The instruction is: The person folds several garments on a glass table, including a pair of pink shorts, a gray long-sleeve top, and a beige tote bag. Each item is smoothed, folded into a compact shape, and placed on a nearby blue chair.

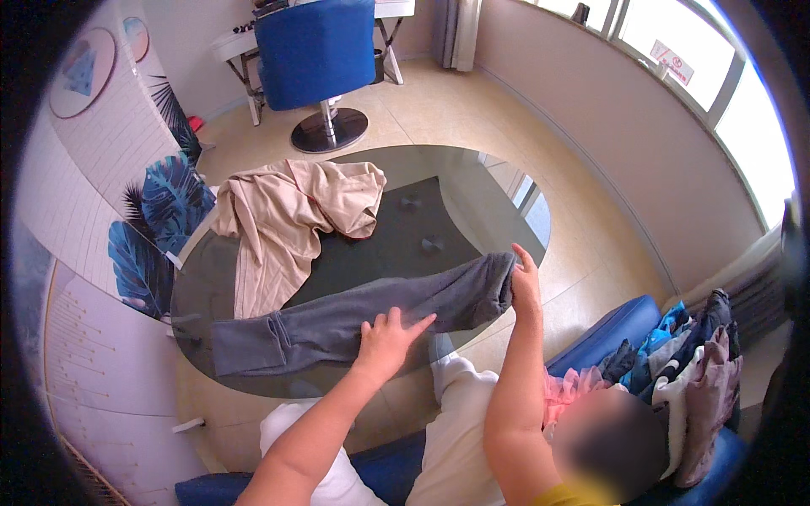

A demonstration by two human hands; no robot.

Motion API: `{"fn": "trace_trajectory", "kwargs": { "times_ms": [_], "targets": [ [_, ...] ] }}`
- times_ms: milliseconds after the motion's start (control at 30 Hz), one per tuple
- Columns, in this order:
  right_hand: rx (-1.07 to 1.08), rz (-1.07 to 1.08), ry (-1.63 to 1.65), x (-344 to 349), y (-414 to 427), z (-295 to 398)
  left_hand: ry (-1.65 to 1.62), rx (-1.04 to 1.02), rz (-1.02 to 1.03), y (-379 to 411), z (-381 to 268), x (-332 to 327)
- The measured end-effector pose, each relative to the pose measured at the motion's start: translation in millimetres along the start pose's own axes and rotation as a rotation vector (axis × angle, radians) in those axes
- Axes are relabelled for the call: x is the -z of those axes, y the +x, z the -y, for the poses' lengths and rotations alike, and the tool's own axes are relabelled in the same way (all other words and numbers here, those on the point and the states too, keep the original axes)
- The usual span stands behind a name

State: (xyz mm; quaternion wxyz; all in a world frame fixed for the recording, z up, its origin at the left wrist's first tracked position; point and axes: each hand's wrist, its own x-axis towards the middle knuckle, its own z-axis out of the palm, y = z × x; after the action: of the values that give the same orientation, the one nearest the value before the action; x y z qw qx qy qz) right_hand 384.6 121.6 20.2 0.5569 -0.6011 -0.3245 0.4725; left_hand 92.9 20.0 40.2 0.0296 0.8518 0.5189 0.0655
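A dark grey garment (354, 316), which looks like trousers folded lengthwise, lies across the near side of an oval glass table (500, 190). Its left end is flat, with a doubled edge a little way in. The right end is bunched and lifted over the table's edge. My right hand (526, 288) grips that bunched end, some of its fingers hidden by the cloth. With fingers spread, my left hand (387, 341) rests on the middle of the garment. Beyond it, a crumpled beige cloth garment (278, 215) with thin red trim covers the table's far left.
A row of folded clothes (690, 373) and a pink ruffled garment (573, 389) lie on a blue seat (601, 335) at right. Close to my right arm is a person's blurred head (610, 443). A blue swivel chair (316, 54) stands beyond the table.
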Motion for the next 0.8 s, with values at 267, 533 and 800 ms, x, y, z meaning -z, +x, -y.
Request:
{"fn": "trace_trajectory", "kwargs": {
  "times_ms": [267,533,800],
  "targets": [
    [0.029,0.278,-0.306,-15,-25,21,-0.165,-0.05,-0.084,8,5,9],
    [0.147,-0.558,-1.092,-28,-31,36,-0.477,-0.168,0.018,-10,28,9],
    [0.846,0.098,-1.031,-162,-98,23,-0.344,0.536,-0.628,-89,175,49]
  ]
}}
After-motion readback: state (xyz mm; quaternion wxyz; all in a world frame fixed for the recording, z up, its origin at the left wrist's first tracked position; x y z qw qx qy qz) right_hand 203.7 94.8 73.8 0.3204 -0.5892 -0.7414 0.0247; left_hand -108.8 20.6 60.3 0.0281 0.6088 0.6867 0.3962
